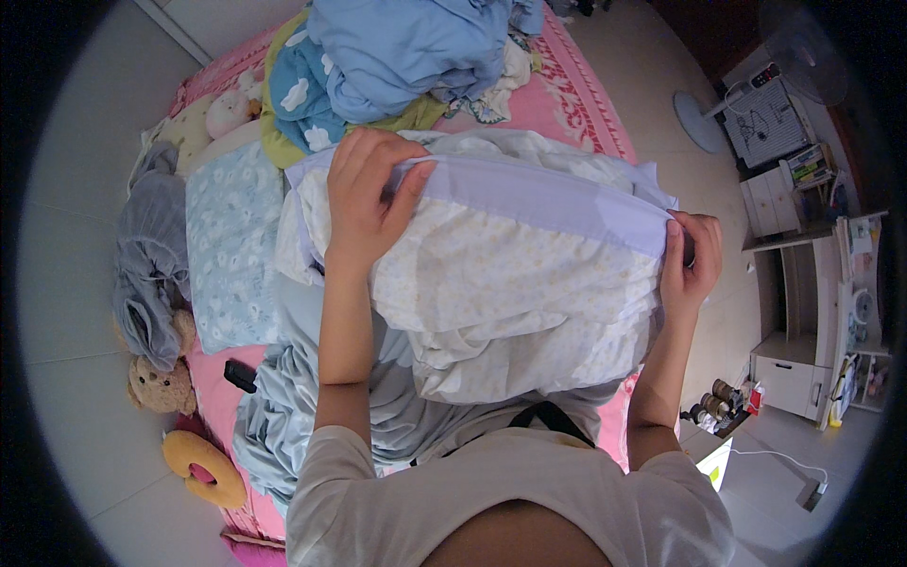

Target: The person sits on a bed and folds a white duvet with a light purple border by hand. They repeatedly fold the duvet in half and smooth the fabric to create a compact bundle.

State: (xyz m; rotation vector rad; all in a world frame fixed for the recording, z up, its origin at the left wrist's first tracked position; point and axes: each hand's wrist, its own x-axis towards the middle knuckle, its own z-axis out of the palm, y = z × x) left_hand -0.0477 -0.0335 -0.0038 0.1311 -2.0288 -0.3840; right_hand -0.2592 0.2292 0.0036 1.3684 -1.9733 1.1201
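A white patterned cloth, likely bedding, spreads in loose folds before me. Along its far side runs a plain lavender border. My left hand pinches that border's edge between thumb and fingers. Farther right, my right hand grips the same edge near its corner. Between the two hands the border is drawn fairly straight. Below it the cloth hangs in wrinkles, and its underside is hidden. A crumpled light blue-grey sheet lies beneath and nearer to me.
Blue bedding is heaped at the far side of the pink bed. A floral pillow, a teddy bear, a ring-shaped cushion and a black object lie at left. A fan and a desk stand at right.
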